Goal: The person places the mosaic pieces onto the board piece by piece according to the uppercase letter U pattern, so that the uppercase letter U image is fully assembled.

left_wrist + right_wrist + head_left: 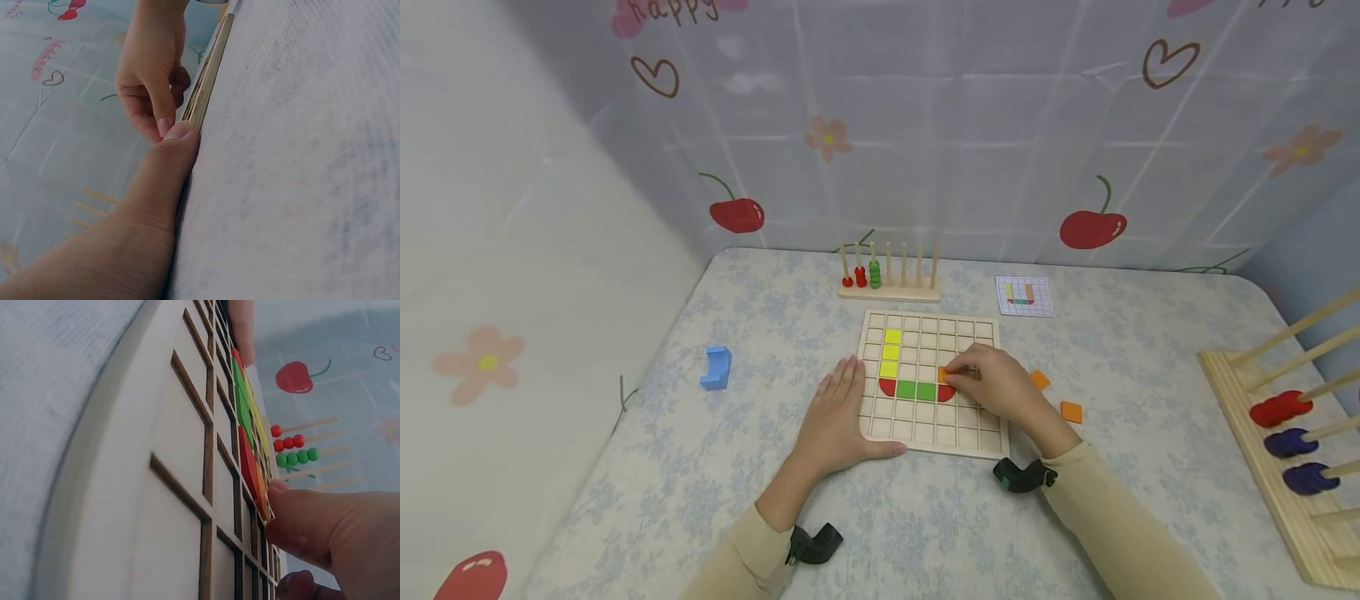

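Observation:
A wooden grid board (917,437) lies flat on the table. Three yellow square tiles (890,352) form a column on it, with two green tiles (916,390) between two rounded red tiles (887,387) below. My left hand (837,417) rests along the board's left side, fingers straight and thumb on the front edge. Thumb and fingers of my right hand (996,383) pinch an orange square tile (943,375) at the cell just above the right red tile. The right wrist view shows this orange tile (262,495) low against the grid, partly hidden by the thumb.
Two loose orange tiles (1071,412) lie right of the board. Behind it stand a small bead rack (889,293) and a pattern card (1025,297). A blue block (717,367) sits at left, and a larger bead rack (1262,467) at the right edge.

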The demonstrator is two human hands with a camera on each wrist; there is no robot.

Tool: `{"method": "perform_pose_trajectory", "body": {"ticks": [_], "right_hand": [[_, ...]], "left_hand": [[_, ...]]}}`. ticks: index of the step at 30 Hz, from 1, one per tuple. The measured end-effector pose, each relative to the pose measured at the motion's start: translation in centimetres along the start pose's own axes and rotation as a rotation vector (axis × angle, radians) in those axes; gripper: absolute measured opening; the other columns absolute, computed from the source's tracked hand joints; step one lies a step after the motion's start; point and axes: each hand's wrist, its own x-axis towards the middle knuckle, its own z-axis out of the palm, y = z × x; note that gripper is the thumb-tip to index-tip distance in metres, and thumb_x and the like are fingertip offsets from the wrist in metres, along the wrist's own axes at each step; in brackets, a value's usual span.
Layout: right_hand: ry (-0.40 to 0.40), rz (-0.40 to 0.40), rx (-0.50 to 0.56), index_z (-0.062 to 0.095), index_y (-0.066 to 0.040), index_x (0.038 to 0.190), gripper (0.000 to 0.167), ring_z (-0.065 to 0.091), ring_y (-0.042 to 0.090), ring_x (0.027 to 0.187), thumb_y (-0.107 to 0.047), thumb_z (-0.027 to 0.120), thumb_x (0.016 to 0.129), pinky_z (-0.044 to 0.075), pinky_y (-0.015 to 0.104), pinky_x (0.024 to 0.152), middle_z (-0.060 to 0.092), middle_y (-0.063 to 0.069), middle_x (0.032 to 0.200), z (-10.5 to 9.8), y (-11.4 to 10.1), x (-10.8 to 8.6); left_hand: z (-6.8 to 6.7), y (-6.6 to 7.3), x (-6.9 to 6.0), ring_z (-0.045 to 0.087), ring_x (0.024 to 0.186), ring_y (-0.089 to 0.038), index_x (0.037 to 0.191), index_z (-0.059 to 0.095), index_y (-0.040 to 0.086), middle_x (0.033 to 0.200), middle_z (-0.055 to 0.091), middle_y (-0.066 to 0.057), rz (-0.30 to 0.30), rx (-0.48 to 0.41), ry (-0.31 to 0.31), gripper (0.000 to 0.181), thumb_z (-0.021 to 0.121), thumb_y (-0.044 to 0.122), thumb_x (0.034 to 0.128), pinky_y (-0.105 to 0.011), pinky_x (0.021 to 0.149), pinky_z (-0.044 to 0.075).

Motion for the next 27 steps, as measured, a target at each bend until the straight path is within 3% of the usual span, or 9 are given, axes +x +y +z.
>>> {"method": "perform_pose_trajectory", "body": {"ticks": [4, 12, 20, 27], "right_hand": [[0.028, 0.005, -0.009, 0.076, -0.018, 0.106, 0.016, 0.065, 0.020, 0.099, -0.026, 0.072, 0.092, 0.053, 0.042, 0.086, 0.071, -0.002, 0.106, -0.6, 0.3, -0.9], [0.058, 0.059, -0.031, 0.074, -0.016, 0.109, 0.018, 0.053, 0.017, 0.074, -0.024, 0.069, 0.094, 0.045, 0.031, 0.067, 0.069, 0.000, 0.105, -2.7, 1.8, -2.7], [0.114, 0.103, -0.069, 0.074, -0.013, 0.111, 0.020, 0.056, 0.020, 0.081, -0.021, 0.071, 0.093, 0.047, 0.033, 0.070, 0.071, 0.007, 0.108, -4.7, 4.3, -4.7], [0.114, 0.165, -0.053, 0.074, -0.014, 0.109, 0.020, 0.049, 0.017, 0.062, -0.024, 0.072, 0.092, 0.043, 0.027, 0.052, 0.070, 0.008, 0.110, -5.7, 5.9, -5.8]], "left_hand": [[0.1, -0.1, 0.0, 0.003, 0.157, -0.024, 0.159, 0.008, 0.003, 0.168, 0.006, -0.011, 0.003, -0.002, 0.010, 0.141, 0.059, 0.092, 0.0621, -0.046, 0.126, 0.012], [0.1, -0.1, 0.0, 0.003, 0.157, -0.023, 0.159, 0.008, 0.004, 0.168, 0.007, -0.010, 0.011, -0.012, 0.020, 0.140, 0.062, 0.090, 0.0625, -0.046, 0.127, 0.012], [0.1, -0.1, 0.0, 0.004, 0.157, -0.024, 0.159, 0.008, 0.004, 0.168, 0.007, -0.010, 0.009, -0.008, 0.018, 0.140, 0.062, 0.090, 0.0624, -0.046, 0.126, 0.012], [0.2, -0.1, 0.0, 0.004, 0.157, -0.024, 0.159, 0.008, 0.004, 0.168, 0.007, -0.010, 0.009, -0.006, 0.017, 0.141, 0.061, 0.090, 0.0620, -0.046, 0.126, 0.012]]}}
